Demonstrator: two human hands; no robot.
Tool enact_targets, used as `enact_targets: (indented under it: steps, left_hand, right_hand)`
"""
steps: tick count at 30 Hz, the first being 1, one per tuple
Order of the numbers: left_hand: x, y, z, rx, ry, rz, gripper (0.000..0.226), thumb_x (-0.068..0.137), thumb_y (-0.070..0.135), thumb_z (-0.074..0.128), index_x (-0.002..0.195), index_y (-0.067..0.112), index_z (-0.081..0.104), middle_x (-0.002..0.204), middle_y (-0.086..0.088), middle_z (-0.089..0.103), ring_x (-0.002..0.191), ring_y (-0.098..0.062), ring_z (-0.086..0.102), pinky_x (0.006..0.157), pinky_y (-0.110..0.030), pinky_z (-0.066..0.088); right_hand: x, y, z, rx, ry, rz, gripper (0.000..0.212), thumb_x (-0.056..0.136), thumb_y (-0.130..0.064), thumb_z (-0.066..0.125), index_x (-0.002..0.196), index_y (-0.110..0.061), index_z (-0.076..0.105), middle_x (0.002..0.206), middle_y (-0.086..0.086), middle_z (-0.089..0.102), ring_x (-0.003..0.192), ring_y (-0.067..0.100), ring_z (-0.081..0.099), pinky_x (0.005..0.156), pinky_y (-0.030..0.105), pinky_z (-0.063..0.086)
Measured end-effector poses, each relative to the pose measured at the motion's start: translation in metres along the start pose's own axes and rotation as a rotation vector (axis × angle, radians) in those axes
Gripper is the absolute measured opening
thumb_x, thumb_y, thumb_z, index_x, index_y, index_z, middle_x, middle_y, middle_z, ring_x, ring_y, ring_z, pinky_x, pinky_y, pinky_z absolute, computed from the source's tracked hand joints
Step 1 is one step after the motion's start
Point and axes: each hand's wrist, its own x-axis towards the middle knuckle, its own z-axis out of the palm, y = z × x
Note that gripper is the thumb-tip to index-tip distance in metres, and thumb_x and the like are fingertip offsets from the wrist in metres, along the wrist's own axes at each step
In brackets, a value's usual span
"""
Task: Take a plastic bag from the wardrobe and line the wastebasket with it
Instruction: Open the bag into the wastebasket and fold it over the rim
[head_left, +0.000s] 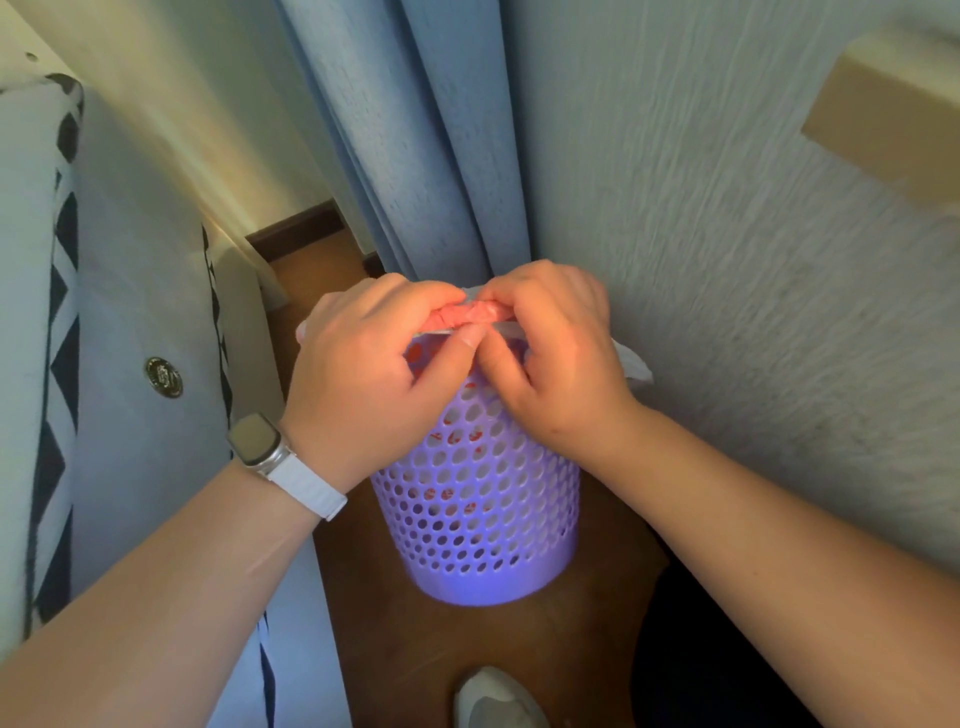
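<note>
Floor (571, 649): one wastebasket (483, 519), two hands (363, 374) (561, 364) gripping one bag (470, 314).

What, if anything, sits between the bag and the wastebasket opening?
Nothing visible. The left hand and right hand pinch the bunched plastic bag right at the top of the wastebasket, and red print shows through its holes. The opening itself is hidden under the hands.
</note>
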Motion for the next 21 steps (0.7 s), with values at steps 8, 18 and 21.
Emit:
enact_targets:
  steps: [8, 18, 21]
  left_hand:
    - [-0.003, -0.015, 0.003, 0.014, -0.097, 0.025, 0.025, 0.091, 0.034, 0.055, 0.1, 0.014, 0.068, 0.085, -0.002, 0.064, 0.078, -0.025, 0.06, 0.071, -0.042, 0.047]
    - [-0.005, -0.01, 0.004, 0.054, 0.006, -0.088, 0.028, 0.086, 0.035, 0.055, 0.076, 0.01, 0.061, 0.069, -0.003, 0.059, 0.064, -0.023, 0.054, 0.058, -0.04, 0.045]
    - [-0.005, -0.013, 0.002, 0.03, 0.027, -0.126, 0.029, 0.085, 0.036, 0.054, 0.072, 0.011, 0.06, 0.065, -0.003, 0.057, 0.061, -0.02, 0.052, 0.054, -0.038, 0.043]
  right_hand:
    - [-0.003, 0.008, 0.005, 0.001, -0.068, 0.009, 0.02, 0.095, -0.027, 0.054, 0.099, -0.011, 0.067, 0.089, 0.005, 0.063, 0.083, 0.029, 0.058, 0.075, 0.044, 0.043]
    - [0.001, 0.014, -0.001, 0.121, -0.073, 0.006, 0.025, 0.088, -0.027, 0.061, 0.103, -0.008, 0.066, 0.097, 0.004, 0.065, 0.09, 0.026, 0.061, 0.082, 0.05, 0.046]
    - [0.003, 0.021, 0.0, 0.16, -0.04, 0.035, 0.028, 0.087, -0.026, 0.06, 0.103, -0.004, 0.068, 0.099, 0.007, 0.066, 0.094, 0.027, 0.063, 0.086, 0.049, 0.047]
